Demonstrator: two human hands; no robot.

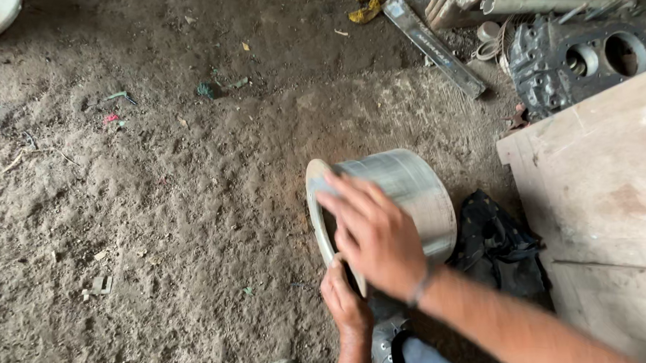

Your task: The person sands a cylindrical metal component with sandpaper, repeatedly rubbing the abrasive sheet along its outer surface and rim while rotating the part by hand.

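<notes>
**One camera, looking down from the head**

There is only one view. The camera sits on the person's head and looks almost straight down at the dirt floor (159,209). It is close: the two hands and a shiny metal drum (402,193) fill the lower middle of the frame. The arms come in from the bottom edge. A wooden board (602,193) fills the right side. A dark engine part (584,61) lies in the upper right corner.

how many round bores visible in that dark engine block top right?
2. Both sit side by side in the dark engine block at top right: left bore, right bore. More may be hidden beyond the frame edge or under the board.
</notes>
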